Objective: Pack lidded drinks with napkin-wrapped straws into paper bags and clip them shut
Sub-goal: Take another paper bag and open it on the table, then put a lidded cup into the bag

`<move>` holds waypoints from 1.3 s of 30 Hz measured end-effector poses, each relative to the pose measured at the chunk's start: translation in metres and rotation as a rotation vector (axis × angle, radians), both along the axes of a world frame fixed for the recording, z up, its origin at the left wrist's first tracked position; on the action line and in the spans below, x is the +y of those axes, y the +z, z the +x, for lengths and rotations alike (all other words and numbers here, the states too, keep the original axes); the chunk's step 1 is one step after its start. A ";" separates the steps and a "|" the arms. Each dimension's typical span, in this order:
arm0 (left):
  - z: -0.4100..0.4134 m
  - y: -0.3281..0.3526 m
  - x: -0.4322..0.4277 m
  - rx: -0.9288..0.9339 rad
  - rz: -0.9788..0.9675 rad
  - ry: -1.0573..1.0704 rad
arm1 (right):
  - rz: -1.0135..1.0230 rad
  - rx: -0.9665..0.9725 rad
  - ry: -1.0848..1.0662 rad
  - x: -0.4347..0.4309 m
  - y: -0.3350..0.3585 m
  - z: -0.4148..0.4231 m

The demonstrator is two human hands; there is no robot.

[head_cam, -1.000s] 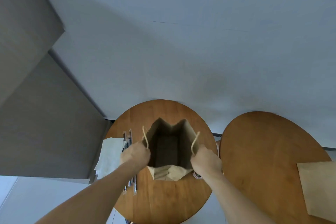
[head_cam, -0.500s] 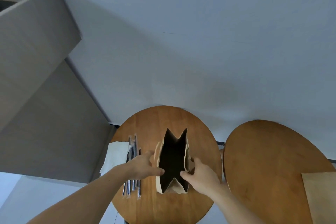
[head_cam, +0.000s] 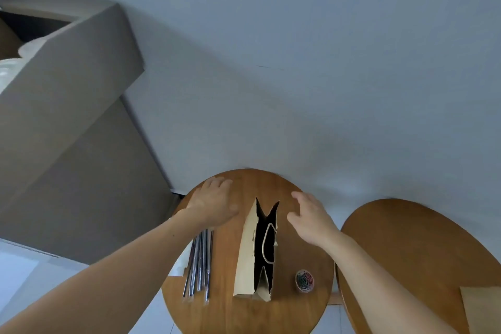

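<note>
Standing upright near the middle of the round wooden table (head_cam: 244,314), the paper bag (head_cam: 246,252) had its mouth open, narrowed to a dark slot, with one cord handle (head_cam: 264,241) drooping across the opening. Neither of your hands held it. Your left hand (head_cam: 214,203) was out over the far left part of the tabletop, fingers straight and loosely spread, gripping nothing; the bag lay to its right and nearer to you, apart from it. Whether the palm touched the wood could not be told. Your right hand (head_cam: 311,219) was on the other side, just beside the bag's far right corner, fingers relaxed and slightly bent, thumb toward the bag, also empty; a narrow strip of bare table showed between it and the paper. The bag therefore sat between your two hands. A row of wrapped straws (head_cam: 200,266) lay left of the bag, running out from beneath your left wrist, with white napkins (head_cam: 181,266) partly hidden under that forearm. A small round tub of coloured paper clips (head_cam: 304,281) stood right of the bag, near its closer end. On the second table (head_cam: 406,252) to the right, a flat brown bag (head_cam: 485,309) lay at the frame edge.
</note>
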State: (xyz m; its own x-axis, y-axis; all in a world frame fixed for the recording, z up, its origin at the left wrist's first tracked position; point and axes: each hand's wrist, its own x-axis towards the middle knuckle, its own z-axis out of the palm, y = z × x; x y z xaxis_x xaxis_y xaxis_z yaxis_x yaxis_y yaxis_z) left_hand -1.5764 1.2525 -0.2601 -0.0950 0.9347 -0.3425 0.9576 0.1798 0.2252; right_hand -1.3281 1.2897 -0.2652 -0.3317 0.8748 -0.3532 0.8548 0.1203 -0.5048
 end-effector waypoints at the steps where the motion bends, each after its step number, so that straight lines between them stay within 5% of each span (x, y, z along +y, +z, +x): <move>1: -0.002 0.010 0.004 0.017 0.034 0.014 | 0.042 0.010 0.011 0.008 0.008 -0.005; 14: -0.076 0.130 -0.021 0.196 0.383 0.260 | 0.264 0.061 0.410 0.046 0.097 -0.124; 23: -0.180 0.241 -0.062 0.232 0.665 0.442 | 0.524 0.172 0.575 0.041 0.210 -0.244; 28: -0.265 0.258 -0.098 0.233 0.669 0.551 | 0.571 0.229 0.678 0.024 0.256 -0.335; 39: -0.380 0.214 -0.133 0.127 0.549 0.523 | 0.445 -0.189 0.934 0.006 0.265 -0.511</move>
